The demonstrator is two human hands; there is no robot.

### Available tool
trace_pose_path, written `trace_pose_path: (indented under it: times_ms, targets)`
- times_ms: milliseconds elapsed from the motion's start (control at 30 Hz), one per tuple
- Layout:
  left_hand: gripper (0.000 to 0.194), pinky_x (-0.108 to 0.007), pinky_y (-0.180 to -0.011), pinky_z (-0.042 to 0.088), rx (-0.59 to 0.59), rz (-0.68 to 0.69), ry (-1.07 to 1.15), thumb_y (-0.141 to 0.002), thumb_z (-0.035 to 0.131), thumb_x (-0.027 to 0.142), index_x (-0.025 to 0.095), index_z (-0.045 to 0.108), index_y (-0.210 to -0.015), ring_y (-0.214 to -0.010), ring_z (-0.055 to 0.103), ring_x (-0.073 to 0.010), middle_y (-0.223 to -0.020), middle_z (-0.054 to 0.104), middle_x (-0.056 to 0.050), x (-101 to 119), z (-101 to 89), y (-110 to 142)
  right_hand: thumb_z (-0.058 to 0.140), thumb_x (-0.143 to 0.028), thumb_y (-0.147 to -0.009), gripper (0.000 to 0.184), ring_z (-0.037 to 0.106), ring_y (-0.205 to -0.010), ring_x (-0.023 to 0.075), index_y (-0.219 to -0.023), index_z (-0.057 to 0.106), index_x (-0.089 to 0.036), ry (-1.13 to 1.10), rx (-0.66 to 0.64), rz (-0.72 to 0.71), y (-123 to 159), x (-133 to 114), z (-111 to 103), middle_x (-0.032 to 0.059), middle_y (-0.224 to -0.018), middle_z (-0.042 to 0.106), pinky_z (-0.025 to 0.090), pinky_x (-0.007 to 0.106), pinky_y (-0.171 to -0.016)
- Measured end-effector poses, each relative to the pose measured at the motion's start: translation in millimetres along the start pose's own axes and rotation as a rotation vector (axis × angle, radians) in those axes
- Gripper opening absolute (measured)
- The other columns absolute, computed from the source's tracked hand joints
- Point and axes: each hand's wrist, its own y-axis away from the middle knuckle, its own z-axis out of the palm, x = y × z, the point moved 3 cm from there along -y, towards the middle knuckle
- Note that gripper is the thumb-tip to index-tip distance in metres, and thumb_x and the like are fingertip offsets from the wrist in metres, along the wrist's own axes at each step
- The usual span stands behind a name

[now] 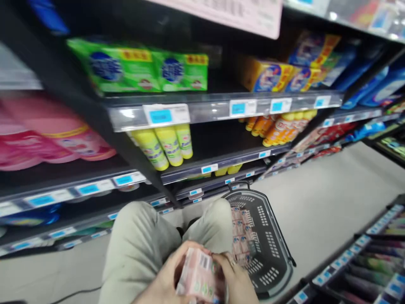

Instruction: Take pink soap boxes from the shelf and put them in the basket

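Note:
Above my knees, at the bottom of the head view, I hold a pink package (pixel 199 276) with a printed barcode on its face. My left hand (pixel 172 270) wraps round its left side with the fingers curled over the edge. On the right side my right hand (pixel 237 278) closes round the same package, a ring on one finger. The lower ends of both hands run out of the frame. A dark grey shopping basket (pixel 278 253) stands on the floor to the right of my knee. Several small pink packs (pixel 242 236) lie inside it, similar in colour to the held package.
Shelves with price tags rise in front, carrying green packages (pixel 142 69), yellow boxes (pixel 272 78), yellow bottles (pixel 167 145) and orange bottles (pixel 281 128). Large pink bottles (pixel 63 135) stand at left. Another shelf (pixel 344 261) borders the aisle floor (pixel 329 190) at right.

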Motion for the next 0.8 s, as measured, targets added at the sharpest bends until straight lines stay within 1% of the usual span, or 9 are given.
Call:
trace_pose_path:
  times_ms: [100,167,267,400,533,600,700,767,800]
  targets:
    - [0.084,-0.042,-0.111,0.039,-0.064,-0.220,-0.347,-0.065,0.077,0.030,0.022,0.039,-0.139,-0.131,0.047,-0.0323,-0.142,0.051,-0.014,-37.8,23.9,-26.5,0.078,-0.032,-0.058,0.078,0.068,-0.100,0.0285,-0.131,0.059,-0.015,0.066,-0.086,0.202,34.2,58.6,5.4,0.0156,-0.120,0.065,0.055,0.032,-0.086]
    - [0.088,-0.048,-0.118,0.030,-0.071,-0.271,-0.691,-0.071,0.067,0.018,0.020,0.026,-0.149,-0.144,0.031,-0.0306,-0.155,0.034,-0.015,-61.7,34.8,-50.3,0.074,-0.030,-0.061,0.079,0.063,-0.113,0.0301,-0.134,0.054,-0.009,0.153,-0.094,0.410,57.9,107.1,2.0,0.0213,-0.132,0.056,0.050,0.033,-0.096]
    - [0.071,-0.057,-0.118,0.027,-0.033,-0.103,-1.174,-0.087,0.052,0.020,0.019,0.025,-0.152,-0.150,0.011,-0.0303,-0.160,0.024,-0.012,-90.5,48.5,-92.7,0.060,-0.027,-0.077,0.061,0.059,-0.118,0.0282,-0.133,0.051,-0.004,0.349,0.006,0.763,86.9,193.0,-9.8,0.0244,-0.135,0.051,0.047,0.034,-0.099]
    - [0.062,-0.063,-0.112,0.033,0.006,0.178,-1.564,-0.090,0.053,0.033,0.018,0.037,-0.148,-0.148,0.016,-0.0360,-0.159,0.028,-0.012,-123.9,68.0,-141.1,0.052,-0.024,-0.084,0.037,0.065,-0.099,0.0298,-0.115,0.060,-0.005,0.603,-0.001,1.083,97.5,315.9,-9.2,0.0256,-0.126,0.055,0.050,0.038,-0.082]
    - [0.043,-0.069,-0.116,0.007,0.060,0.281,-1.745,-0.088,0.054,0.037,0.025,0.063,-0.128,-0.143,0.026,-0.0385,-0.150,0.046,-0.006,-147.6,85.9,-168.8,0.048,-0.022,-0.088,0.031,0.061,-0.102,0.0329,-0.105,0.067,-0.005,0.732,-0.029,1.158,88.5,421.2,13.1,0.0263,-0.112,0.062,0.046,0.042,-0.080]
    - [0.039,-0.072,-0.113,0.003,0.067,0.253,-1.829,-0.089,0.051,0.034,0.023,0.067,-0.123,-0.141,0.028,-0.0413,-0.147,0.049,-0.008,-165.4,96.2,-177.0,0.046,-0.019,-0.089,0.030,0.058,-0.109,0.0336,-0.102,0.070,-0.005,0.713,-0.035,1.182,87.7,462.8,28.6,0.0267,-0.106,0.064,0.044,0.042,-0.081]
    - [0.039,-0.072,-0.110,0.022,-0.193,0.231,-1.910,-0.092,0.049,0.034,0.017,0.070,-0.120,-0.132,0.045,-0.0413,-0.135,0.058,-0.017,-219.6,119.5,-176.0,0.041,-0.011,-0.089,0.032,0.064,-0.099,0.0298,-0.100,0.071,-0.004,0.614,-0.076,1.303,93.5,511.9,53.5,0.0253,-0.096,0.067,0.046,0.036,-0.072]
    - [0.030,-0.057,-0.102,0.044,-0.469,0.271,-1.802,-0.091,0.055,0.038,0.021,0.078,-0.101,-0.107,0.066,-0.0332,-0.106,0.074,-0.014,-265.2,136.1,-160.6,0.038,-0.005,-0.088,0.033,0.068,-0.081,0.0261,-0.094,0.071,-0.003,0.560,-0.116,1.377,98.2,535.8,69.4,0.0214,-0.082,0.067,0.046,0.032,-0.064]
    - [0.022,-0.049,-0.093,0.053,-0.564,0.223,-1.748,-0.091,0.057,0.031,0.028,0.078,-0.095,-0.093,0.071,-0.0272,-0.094,0.077,-0.008,-286.1,141.0,-150.2,0.037,-0.003,-0.087,0.034,0.069,-0.075,0.0250,-0.092,0.070,-0.002,0.546,-0.128,1.403,100.1,545.3,76.3,0.0197,-0.077,0.067,0.046,0.031,-0.062]
